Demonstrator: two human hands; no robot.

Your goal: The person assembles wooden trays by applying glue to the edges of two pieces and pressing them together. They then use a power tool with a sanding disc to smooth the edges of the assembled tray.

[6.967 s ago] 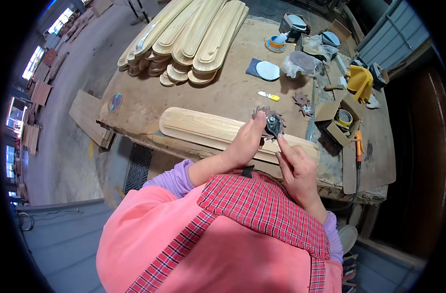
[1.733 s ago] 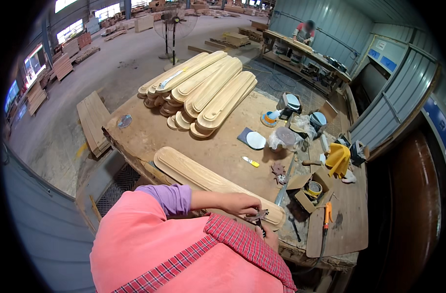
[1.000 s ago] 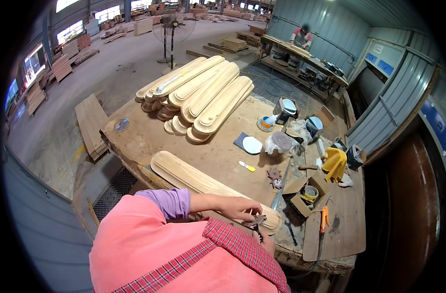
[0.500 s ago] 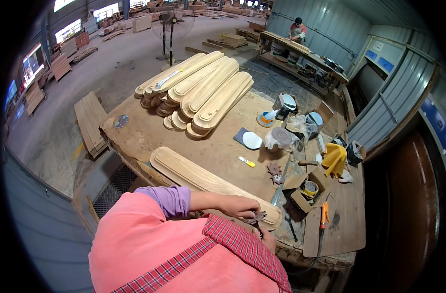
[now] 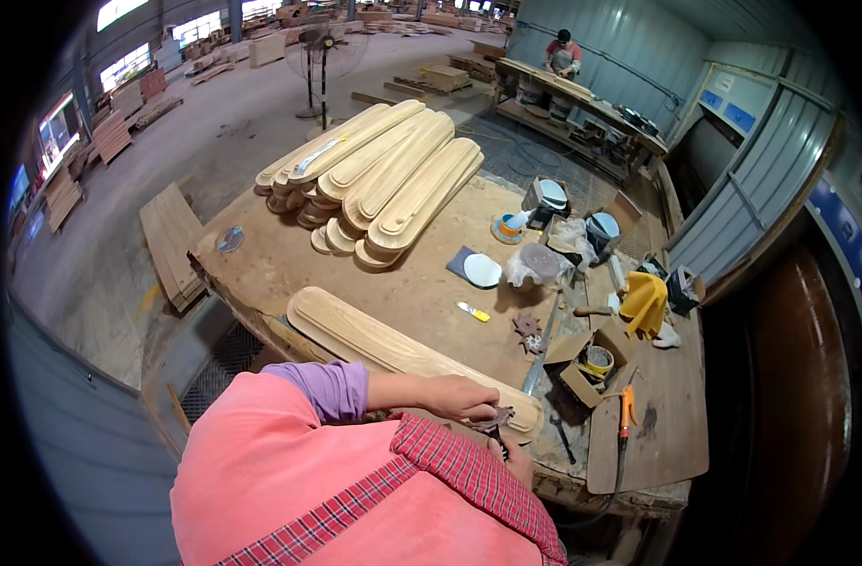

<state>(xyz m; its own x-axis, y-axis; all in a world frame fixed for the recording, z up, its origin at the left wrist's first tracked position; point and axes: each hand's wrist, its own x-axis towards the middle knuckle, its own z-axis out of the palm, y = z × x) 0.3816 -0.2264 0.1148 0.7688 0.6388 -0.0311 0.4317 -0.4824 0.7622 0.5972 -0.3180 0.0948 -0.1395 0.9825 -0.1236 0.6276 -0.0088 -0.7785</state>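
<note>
A long wooden board (image 5: pixel 393 347) with rounded ends lies slantwise along the near side of the workbench. Over its right end, my left hand (image 5: pixel 464 398) is closed, its fingers on a dark brown, jagged-edged piece (image 5: pixel 497 416). My right hand (image 5: pixel 518 463) is closed just below it, at the board's near edge. What the right fingers grip is dark and mostly hidden by the hands and my apron. Farther up the bench lie brown star-shaped pieces (image 5: pixel 526 326), similar in colour to the one at my fingers.
Several similar boards (image 5: pixel 384 179) are stacked at the back. To the right are a yellow-handled blade (image 5: pixel 472 311), an open cardboard box (image 5: pixel 582 363), an orange air gun (image 5: pixel 627 407) with a hose, a wrench (image 5: pixel 563 439) and a yellow cloth (image 5: pixel 644 304). Another person (image 5: pixel 563 57) stands at a far bench.
My hands keep almost the same place over the board's right end, with only a slight shift of the brown piece. The view has turned slightly.
</note>
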